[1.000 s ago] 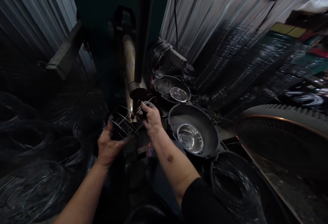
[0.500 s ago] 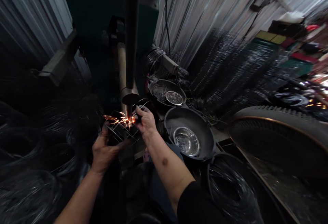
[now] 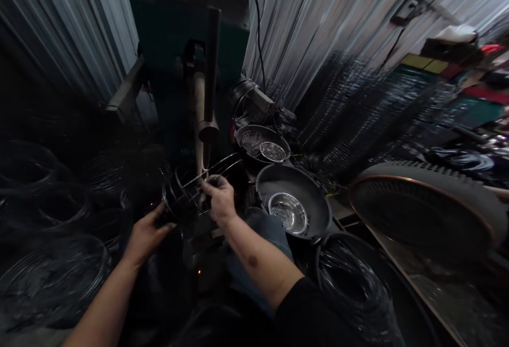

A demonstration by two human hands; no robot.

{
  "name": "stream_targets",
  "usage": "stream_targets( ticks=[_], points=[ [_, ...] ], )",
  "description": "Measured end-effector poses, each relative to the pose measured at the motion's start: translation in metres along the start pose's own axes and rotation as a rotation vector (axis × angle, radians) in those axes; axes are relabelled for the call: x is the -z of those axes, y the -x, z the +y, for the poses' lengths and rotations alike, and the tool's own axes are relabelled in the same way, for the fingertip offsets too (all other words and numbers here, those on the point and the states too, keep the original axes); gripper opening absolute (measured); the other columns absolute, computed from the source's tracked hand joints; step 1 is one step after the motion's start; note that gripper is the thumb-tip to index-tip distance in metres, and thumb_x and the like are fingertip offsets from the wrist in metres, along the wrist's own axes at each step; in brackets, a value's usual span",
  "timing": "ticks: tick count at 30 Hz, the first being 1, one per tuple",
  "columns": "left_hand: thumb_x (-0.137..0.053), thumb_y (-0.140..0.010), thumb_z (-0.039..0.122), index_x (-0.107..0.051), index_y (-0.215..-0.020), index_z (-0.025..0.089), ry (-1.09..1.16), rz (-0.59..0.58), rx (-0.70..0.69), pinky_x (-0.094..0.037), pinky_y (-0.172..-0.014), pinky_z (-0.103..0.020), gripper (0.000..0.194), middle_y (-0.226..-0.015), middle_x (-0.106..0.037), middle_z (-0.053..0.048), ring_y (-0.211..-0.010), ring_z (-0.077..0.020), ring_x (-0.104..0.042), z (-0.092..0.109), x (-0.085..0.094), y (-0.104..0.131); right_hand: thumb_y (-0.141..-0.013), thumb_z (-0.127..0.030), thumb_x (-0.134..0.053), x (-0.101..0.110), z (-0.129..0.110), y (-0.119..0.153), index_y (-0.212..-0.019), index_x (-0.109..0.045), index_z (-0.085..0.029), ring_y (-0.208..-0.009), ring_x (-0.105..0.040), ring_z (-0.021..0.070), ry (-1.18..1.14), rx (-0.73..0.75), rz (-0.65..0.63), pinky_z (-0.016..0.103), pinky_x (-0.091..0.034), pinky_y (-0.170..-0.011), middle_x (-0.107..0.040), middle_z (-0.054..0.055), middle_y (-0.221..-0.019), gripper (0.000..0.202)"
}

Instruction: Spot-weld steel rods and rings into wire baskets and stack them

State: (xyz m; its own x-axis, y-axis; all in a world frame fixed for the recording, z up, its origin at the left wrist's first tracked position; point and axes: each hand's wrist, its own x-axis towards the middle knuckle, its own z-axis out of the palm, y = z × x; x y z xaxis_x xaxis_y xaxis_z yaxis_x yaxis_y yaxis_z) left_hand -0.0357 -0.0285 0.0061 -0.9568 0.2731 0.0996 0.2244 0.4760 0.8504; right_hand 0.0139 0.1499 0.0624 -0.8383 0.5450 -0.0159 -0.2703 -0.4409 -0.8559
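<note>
A round wire frame (image 3: 192, 182), with bent rods crossing it, sits at the lower tip of a dark upright welding electrode (image 3: 212, 66). My left hand (image 3: 145, 234) has its fingers on the left rim of the wire frame, thumb apart below. My right hand (image 3: 221, 198) pinches the frame close to the electrode tip; exactly what its fingertips press together is hard to see. A pale horizontal machine arm (image 3: 200, 98) runs back behind the electrode. The underside of the frame is lost in shadow.
To the right stand a dark pan (image 3: 318, 198) with a steel bowl (image 3: 301, 212) of small metal pieces, and another pan (image 3: 242, 135) behind. Wire coils (image 3: 358, 288) lie at lower right, more wire rings (image 3: 51, 278) at left. A large round dark cover (image 3: 421, 214) stands far right.
The bright sparks at the electrode tip are gone, leaving a few faint specks. The wire frame has turned and tilted. My left hand has moved left and down along its rim.
</note>
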Motion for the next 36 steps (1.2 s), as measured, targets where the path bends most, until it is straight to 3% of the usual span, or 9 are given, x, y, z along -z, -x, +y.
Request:
stream_targets(
  ticks=[3,6,9,12,17,22,26,32,36],
  points=[
    [-0.067,-0.068,0.047,-0.067,-0.114,0.019,-0.024,0.162,0.112,-0.052,-0.090,-0.045,0.054,-0.096,-0.073,-0.007,-0.095,-0.0303,-0.067,-0.001,0.028,0.017,-0.067,-0.025,-0.070,0.008,0.035,0.056,-0.071,-0.060,-0.021,-0.053,-0.055,0.0115,0.328,0.075,-0.151,0.022,-0.047,-0.054,-0.062,-0.004,-0.063,0.011],
    [-0.064,-0.075,0.050,-0.066,-0.117,0.021,0.036,0.233,0.020,-0.049,-0.097,-0.042,0.051,-0.107,-0.071,-0.006,-0.103,-0.0275,-0.065,0.034,0.037,0.034,-0.072,-0.019,-0.063,0.022,0.069,0.103,-0.075,-0.066,-0.024,-0.071,-0.061,0.0151,0.620,0.151,-0.336,0.025,-0.049,-0.072,-0.067,-0.002,-0.074,0.007],
    [-0.066,-0.073,0.050,-0.066,-0.116,0.018,0.105,-0.021,-0.059,-0.050,-0.095,-0.038,0.053,-0.113,-0.069,-0.006,-0.107,-0.0266,-0.063,0.077,0.029,0.048,-0.072,-0.018,-0.062,0.035,0.091,0.127,-0.081,-0.067,-0.023,-0.072,-0.063,0.0166,0.783,0.189,-0.475,0.025,-0.049,-0.073,-0.069,0.000,-0.078,0.011],
    [-0.067,-0.071,0.047,-0.065,-0.117,0.014,0.078,-0.275,-0.061,-0.055,-0.085,-0.036,0.056,-0.105,-0.072,-0.007,-0.098,-0.0262,-0.067,0.101,0.017,0.059,-0.073,-0.014,-0.061,0.041,0.092,0.133,-0.092,-0.067,-0.018,-0.080,-0.066,0.0191,0.987,0.202,-0.592,0.027,-0.050,-0.076,-0.071,0.005,-0.089,0.021],
    [-0.061,-0.075,0.044,-0.071,-0.103,0.016,0.063,-0.269,-0.134,-0.055,-0.082,-0.035,0.041,-0.095,-0.074,-0.005,-0.089,-0.0237,-0.069,0.104,0.015,0.069,-0.076,-0.017,-0.060,0.045,0.032,0.135,-0.105,-0.067,-0.016,-0.077,-0.067,0.0208,1.328,0.319,-0.748,0.028,-0.052,-0.071,-0.072,0.008,-0.085,0.029],
    [-0.060,-0.076,0.042,-0.072,-0.098,0.018,0.035,-0.235,-0.290,-0.055,-0.085,-0.035,0.035,-0.095,-0.074,-0.005,-0.088,-0.0221,-0.069,0.111,0.024,0.075,-0.085,-0.024,-0.057,0.053,-0.054,0.112,-0.113,-0.066,-0.015,-0.106,-0.058,0.0248,1.291,0.815,-0.322,0.039,-0.044,-0.096,-0.066,0.014,-0.110,0.031],
    [-0.059,-0.080,0.040,-0.072,-0.098,0.019,-0.007,-0.183,-0.409,-0.055,-0.081,-0.031,0.030,-0.094,-0.074,-0.004,-0.085,-0.0200,-0.069,0.122,0.029,0.068,-0.089,-0.023,-0.055,0.053,-0.080,0.078,-0.100,-0.070,-0.018,-0.084,-0.062,0.0149,1.161,0.762,-0.449,0.025,-0.050,-0.080,-0.066,0.007,-0.092,0.020],
    [-0.044,-0.091,0.041,-0.066,-0.115,0.014,-0.257,0.001,-0.762,-0.053,-0.076,-0.027,0.043,-0.091,-0.070,-0.008,-0.079,-0.0175,-0.067,0.127,0.029,0.026,-0.091,-0.016,-0.051,0.029,-0.097,0.042,-0.108,-0.068,-0.017,-0.083,-0.059,0.0138,1.322,0.762,-0.420,0.021,-0.046,-0.080,-0.061,0.007,-0.092,0.025],
    [-0.039,-0.093,0.038,-0.069,-0.108,0.013,-0.341,-0.010,-0.713,-0.052,-0.069,-0.025,0.042,-0.081,-0.068,-0.007,-0.072,-0.0161,-0.065,0.120,0.020,0.002,-0.089,-0.015,-0.055,0.023,-0.099,0.019,-0.107,-0.069,-0.019,-0.077,-0.060,0.0128,1.433,0.619,-0.496,0.020,-0.046,-0.074,-0.063,0.004,-0.089,0.024]
  ],
)
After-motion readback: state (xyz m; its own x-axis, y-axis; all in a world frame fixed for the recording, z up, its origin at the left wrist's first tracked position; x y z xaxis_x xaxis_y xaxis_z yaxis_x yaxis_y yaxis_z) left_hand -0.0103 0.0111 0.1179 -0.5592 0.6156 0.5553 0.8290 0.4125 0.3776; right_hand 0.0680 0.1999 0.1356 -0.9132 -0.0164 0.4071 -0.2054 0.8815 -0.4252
